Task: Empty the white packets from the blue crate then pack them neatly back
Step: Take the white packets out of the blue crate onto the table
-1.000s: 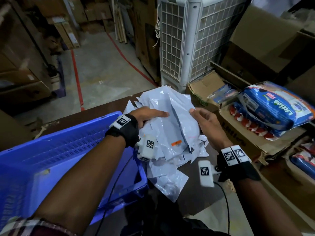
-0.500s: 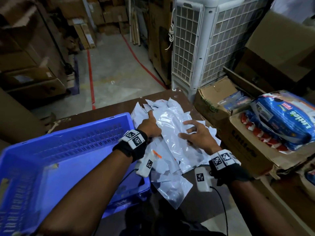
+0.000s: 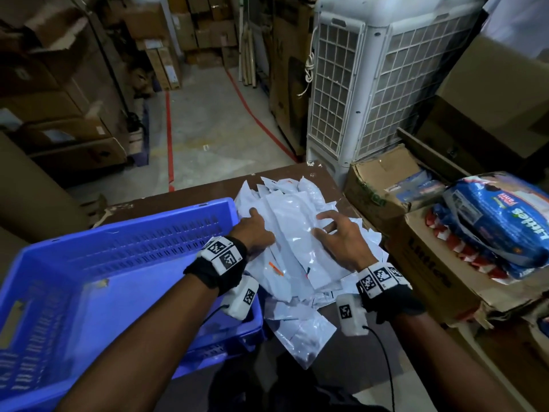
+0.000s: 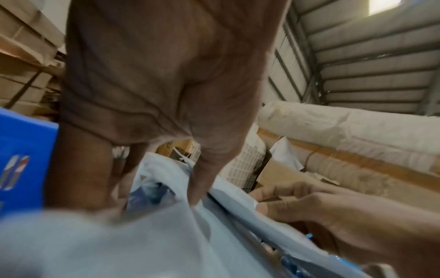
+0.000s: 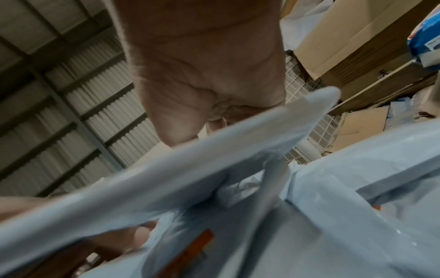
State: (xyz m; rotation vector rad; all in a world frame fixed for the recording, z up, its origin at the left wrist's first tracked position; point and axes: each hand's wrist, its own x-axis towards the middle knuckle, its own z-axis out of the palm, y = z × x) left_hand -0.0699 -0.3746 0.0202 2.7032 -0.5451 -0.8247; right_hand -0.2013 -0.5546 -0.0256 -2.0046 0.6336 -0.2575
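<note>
The blue crate [image 3: 89, 278] stands empty at the left on the brown table [image 3: 322, 181]. Beside it, on the right, lies a loose pile of white packets [image 3: 292, 233]. My left hand [image 3: 255, 230] is at the pile's left side, its fingers dug in among the packets [image 4: 166, 178] and its thumb on top. My right hand [image 3: 335, 236] is at the right side of the top packet, with bent fingers and thumb pinching its edge [image 4: 240, 199]. A packet [image 5: 190, 169] lies across the front of my right palm and hides the fingertips.
Open cardboard boxes [image 3: 383, 185] and blue diaper packs [image 3: 502, 221] crowd the right side, right up against the table. A white air cooler [image 3: 371, 84] stands behind the table. Boxes are stacked at the left, with bare concrete floor [image 3: 214, 129] between.
A second ago both hands held a bunch of packets up off the pile. They have lowered it onto the pile and now stay at its two sides.
</note>
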